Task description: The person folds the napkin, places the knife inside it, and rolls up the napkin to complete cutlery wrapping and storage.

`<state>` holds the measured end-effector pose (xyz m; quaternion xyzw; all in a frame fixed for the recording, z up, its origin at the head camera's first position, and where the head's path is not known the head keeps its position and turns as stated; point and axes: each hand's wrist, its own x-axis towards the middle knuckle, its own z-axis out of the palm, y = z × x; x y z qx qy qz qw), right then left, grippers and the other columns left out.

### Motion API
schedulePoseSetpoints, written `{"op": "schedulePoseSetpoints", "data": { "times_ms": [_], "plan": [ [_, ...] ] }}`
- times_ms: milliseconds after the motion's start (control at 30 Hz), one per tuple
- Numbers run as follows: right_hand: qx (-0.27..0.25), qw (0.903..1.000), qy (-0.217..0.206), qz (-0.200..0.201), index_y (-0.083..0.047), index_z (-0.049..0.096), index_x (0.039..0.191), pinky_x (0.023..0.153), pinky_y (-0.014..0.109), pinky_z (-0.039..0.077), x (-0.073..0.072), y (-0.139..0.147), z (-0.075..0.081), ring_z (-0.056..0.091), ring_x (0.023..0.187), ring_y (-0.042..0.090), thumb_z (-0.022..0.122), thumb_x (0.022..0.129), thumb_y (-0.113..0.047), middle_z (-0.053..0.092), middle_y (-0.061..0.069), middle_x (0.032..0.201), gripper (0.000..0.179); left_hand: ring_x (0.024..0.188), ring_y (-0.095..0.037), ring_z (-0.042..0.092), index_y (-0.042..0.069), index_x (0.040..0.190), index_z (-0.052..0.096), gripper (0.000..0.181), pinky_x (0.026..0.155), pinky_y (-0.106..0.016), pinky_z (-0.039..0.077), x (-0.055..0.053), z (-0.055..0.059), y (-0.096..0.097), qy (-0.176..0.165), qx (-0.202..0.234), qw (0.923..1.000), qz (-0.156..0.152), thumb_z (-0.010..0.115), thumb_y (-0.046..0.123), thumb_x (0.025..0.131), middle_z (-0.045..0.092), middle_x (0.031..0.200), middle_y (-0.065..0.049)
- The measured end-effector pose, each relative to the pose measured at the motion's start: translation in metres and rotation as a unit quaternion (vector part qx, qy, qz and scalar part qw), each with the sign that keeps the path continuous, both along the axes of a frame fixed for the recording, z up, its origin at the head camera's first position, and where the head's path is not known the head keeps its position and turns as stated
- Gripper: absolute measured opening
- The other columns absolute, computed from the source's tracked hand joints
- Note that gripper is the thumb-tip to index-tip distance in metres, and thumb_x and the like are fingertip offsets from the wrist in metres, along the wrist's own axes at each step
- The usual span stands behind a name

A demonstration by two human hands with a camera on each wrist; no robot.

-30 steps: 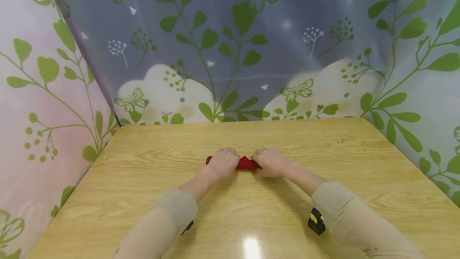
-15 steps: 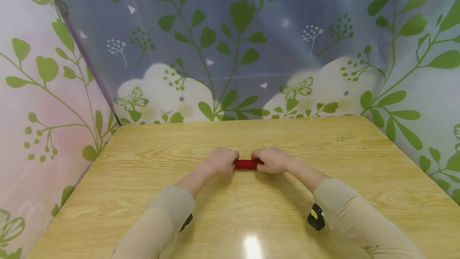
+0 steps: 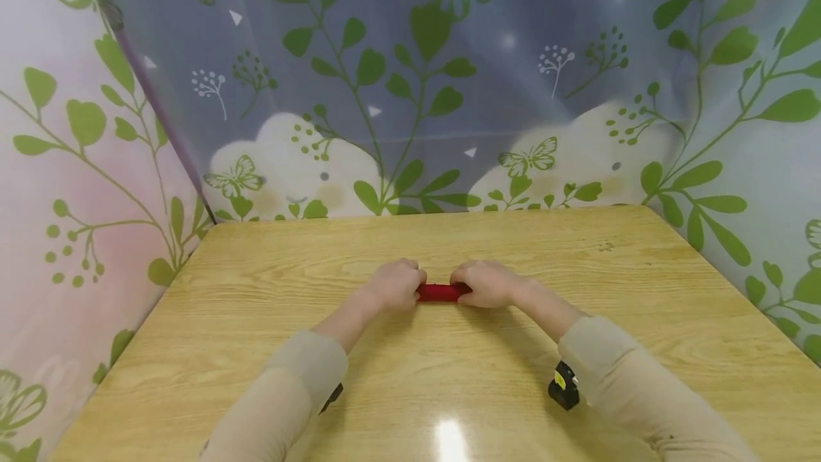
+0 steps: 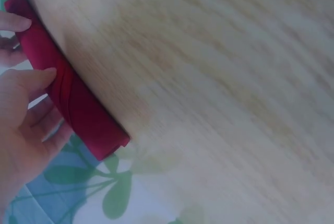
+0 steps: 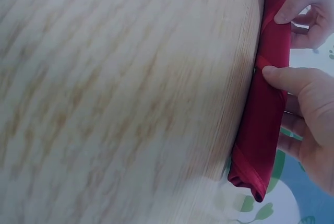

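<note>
A dark red, shiny cloth [image 3: 439,294], rolled into a long narrow bundle, lies on the wooden table in the head view, mostly covered by the two hands. My left hand [image 3: 396,285] pinches it left of its middle, and my right hand [image 3: 490,284] pinches it on the other side, a short gap apart. In the left wrist view, the left thumb [image 4: 46,77] presses one face of the roll while the fingers lie against the opposite side. The right wrist view shows the right thumb [image 5: 276,77] placed likewise, with diagonal folds across the cloth [image 5: 261,125].
The pale wooden table [image 3: 410,362] extends around both hands. A fabric backdrop [image 3: 423,113] printed with leaves and butterflies stands along its back and sides. Black devices are strapped under the sleeves, such as the wrist camera [image 3: 564,385] on the right.
One second ago a pointed corner stood up between the hands and an end showed left of the left hand. The corner has been rolled in, leaving an even strip; hands barely moved since.
</note>
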<state>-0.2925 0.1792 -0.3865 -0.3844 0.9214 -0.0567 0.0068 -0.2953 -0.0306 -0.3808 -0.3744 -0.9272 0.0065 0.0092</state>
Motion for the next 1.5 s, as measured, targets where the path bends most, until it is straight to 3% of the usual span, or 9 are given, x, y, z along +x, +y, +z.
{"op": "schedulePoseSetpoints", "data": {
  "times_ms": [233, 400, 633, 833, 967, 1167, 1300, 1500],
  "plan": [
    [0.019, 0.9997, 0.016, 0.006, -0.010, 0.064, 0.093, 0.073, 0.033, 0.047, 0.005, -0.002, 0.001, 0.056, 0.082, 0.016, 0.073, 0.077, -0.016, 0.060, 0.001, 0.090, 0.020, 0.079, -0.018, 0.054, 0.011, 0.095, 0.065, 0.023, 0.071, -0.034, 0.043, 0.004, -0.002, -0.009, 0.015, -0.026, 0.9995, 0.012, 0.072, 0.022, 0.076, 0.053, 0.080, 0.001],
    [0.039, 0.9988, 0.029, 0.005, -0.007, 0.065, 0.096, 0.076, 0.036, 0.047, 0.009, 0.003, 0.005, 0.058, 0.085, 0.021, 0.071, 0.078, -0.012, 0.060, 0.004, 0.091, 0.019, 0.077, -0.017, 0.055, 0.013, 0.084, 0.063, 0.010, 0.069, -0.035, 0.041, 0.005, -0.001, -0.021, 0.027, -0.038, 0.9986, 0.024, 0.069, 0.018, 0.077, 0.056, 0.077, 0.002],
    [0.012, 0.9997, -0.018, -0.006, -0.007, 0.063, 0.095, 0.075, 0.036, 0.047, 0.005, 0.005, 0.010, 0.061, 0.083, 0.021, 0.067, 0.082, -0.009, 0.064, 0.003, 0.088, 0.014, 0.067, -0.015, 0.053, 0.013, 0.079, 0.061, 0.004, 0.067, -0.036, 0.043, 0.001, 0.003, -0.027, -0.017, -0.012, 0.9995, 0.023, 0.066, 0.013, 0.080, 0.059, 0.072, 0.003],
    [-0.003, 0.9991, -0.040, -0.016, -0.006, 0.065, 0.097, 0.078, 0.037, 0.047, -0.001, 0.008, 0.008, 0.060, 0.086, 0.022, 0.064, 0.085, -0.009, 0.063, 0.005, 0.091, 0.013, 0.081, -0.021, 0.056, 0.010, 0.092, 0.068, 0.010, 0.072, -0.035, 0.046, -0.001, 0.005, -0.027, -0.041, 0.007, 0.9983, 0.041, 0.062, 0.011, 0.084, 0.060, 0.083, -0.002],
    [0.009, 0.9994, -0.022, -0.023, -0.002, 0.065, 0.105, 0.082, 0.039, 0.045, -0.003, 0.008, 0.007, 0.058, 0.091, 0.025, 0.062, 0.086, -0.009, 0.060, 0.009, 0.096, 0.020, 0.090, -0.024, 0.054, 0.007, 0.097, 0.069, 0.015, 0.076, -0.037, 0.046, -0.001, 0.005, -0.025, -0.034, -0.002, 0.9983, 0.046, 0.059, 0.011, 0.087, 0.057, 0.088, -0.006],
    [0.013, 0.9996, 0.025, -0.005, -0.002, 0.059, 0.114, 0.085, 0.041, 0.045, 0.001, 0.003, 0.008, 0.058, 0.097, 0.028, 0.071, 0.081, -0.018, 0.059, 0.011, 0.102, 0.039, 0.089, -0.026, 0.056, 0.007, 0.090, 0.067, 0.011, 0.078, -0.040, 0.045, -0.003, 0.005, -0.025, -0.022, -0.018, 0.9985, 0.047, 0.057, 0.012, 0.088, 0.056, 0.086, -0.005],
    [0.019, 0.9980, 0.059, 0.004, -0.004, 0.061, 0.108, 0.082, 0.039, 0.046, 0.002, 0.000, 0.006, 0.058, 0.093, 0.026, 0.073, 0.078, -0.015, 0.060, 0.008, 0.099, 0.035, 0.086, -0.025, 0.057, 0.007, 0.086, 0.066, 0.009, 0.075, -0.041, 0.046, -0.004, 0.006, -0.026, -0.009, -0.012, 0.9988, 0.046, 0.061, 0.013, 0.086, 0.058, 0.084, -0.006],
    [0.025, 0.9975, 0.065, -0.004, -0.004, 0.062, 0.104, 0.079, 0.039, 0.047, 0.001, 0.001, 0.003, 0.059, 0.092, 0.026, 0.074, 0.077, -0.013, 0.060, 0.008, 0.097, 0.030, 0.080, -0.023, 0.056, 0.007, 0.087, 0.062, 0.010, 0.070, -0.038, 0.045, -0.003, 0.003, -0.032, -0.001, -0.004, 0.9990, 0.045, 0.068, 0.012, 0.081, 0.056, 0.082, -0.003]
  ]
}}
